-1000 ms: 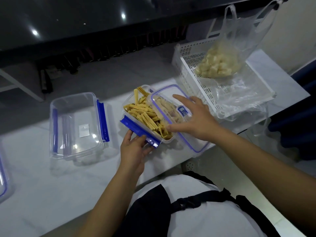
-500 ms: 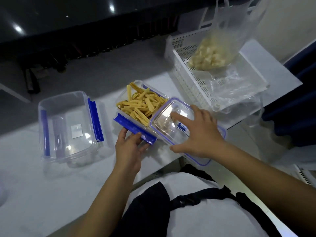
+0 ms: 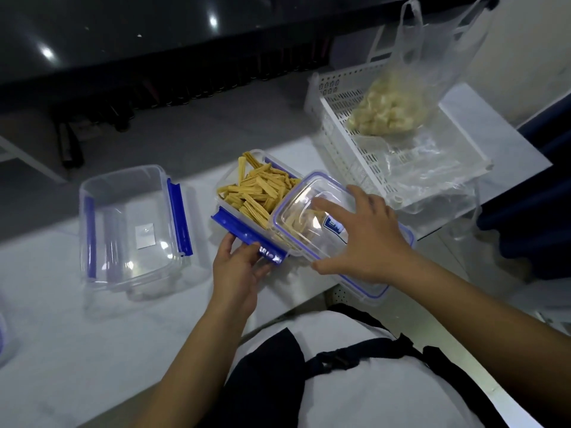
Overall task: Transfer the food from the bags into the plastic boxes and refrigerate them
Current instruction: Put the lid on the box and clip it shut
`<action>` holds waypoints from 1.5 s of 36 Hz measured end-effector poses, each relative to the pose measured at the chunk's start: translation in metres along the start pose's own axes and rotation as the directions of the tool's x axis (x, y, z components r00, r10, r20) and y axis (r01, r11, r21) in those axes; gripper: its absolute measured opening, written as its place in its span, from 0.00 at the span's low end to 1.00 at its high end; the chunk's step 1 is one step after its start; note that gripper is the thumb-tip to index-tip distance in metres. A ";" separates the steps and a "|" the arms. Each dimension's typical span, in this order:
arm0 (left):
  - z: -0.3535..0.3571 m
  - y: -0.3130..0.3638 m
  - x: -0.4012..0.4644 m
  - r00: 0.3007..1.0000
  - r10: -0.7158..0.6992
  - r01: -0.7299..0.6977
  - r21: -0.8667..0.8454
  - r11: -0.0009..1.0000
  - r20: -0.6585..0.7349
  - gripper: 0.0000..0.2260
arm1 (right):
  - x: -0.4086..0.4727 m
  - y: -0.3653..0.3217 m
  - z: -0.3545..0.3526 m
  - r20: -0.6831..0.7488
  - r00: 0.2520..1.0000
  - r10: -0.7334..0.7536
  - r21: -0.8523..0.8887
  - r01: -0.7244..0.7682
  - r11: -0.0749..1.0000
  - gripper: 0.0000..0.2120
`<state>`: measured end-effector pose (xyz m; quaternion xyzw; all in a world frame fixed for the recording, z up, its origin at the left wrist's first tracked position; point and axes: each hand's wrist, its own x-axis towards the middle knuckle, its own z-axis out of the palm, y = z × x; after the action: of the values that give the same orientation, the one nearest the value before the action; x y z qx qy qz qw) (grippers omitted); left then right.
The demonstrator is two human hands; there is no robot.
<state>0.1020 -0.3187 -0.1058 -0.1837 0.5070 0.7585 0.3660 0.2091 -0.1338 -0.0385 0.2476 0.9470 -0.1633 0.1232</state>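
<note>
A clear plastic box with blue clips (image 3: 230, 223) sits on the white table, filled with yellow-brown food sticks (image 3: 258, 193). Its clear lid (image 3: 304, 208) lies tilted over the box's right part, covering about half. My right hand (image 3: 367, 239) grips the lid from above with spread, curved fingers. At the box's near blue clip, my left hand (image 3: 239, 267) touches it with its fingertips. An empty clear box (image 3: 129, 223) stands to the left. A plastic bag of pale food chunks (image 3: 386, 112) sits in a white basket (image 3: 340, 131) at the right.
Crumpled empty clear bags (image 3: 432, 174) lie in the basket's near part. The table's front edge runs just below my hands. Part of another container (image 3: 3, 338) shows at the far left edge. A dark counter and grey floor lie beyond the table.
My right hand has slid the lid toward the right end of the box, uncovering more sticks than a second ago. My left hand stays at the near blue clip.
</note>
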 end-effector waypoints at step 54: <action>-0.003 -0.001 0.004 0.998 0.055 -0.055 0.066 0.996 0.012 0.22 | 0.096 -0.062 0.028 -0.040 0.996 -0.082 -0.067 0.079 0.995 0.53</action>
<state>0.1000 -0.3197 -0.1099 -0.1536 0.5347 0.7521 0.3534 0.1006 -0.1545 -0.0788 0.2086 0.9635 -0.1316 0.1043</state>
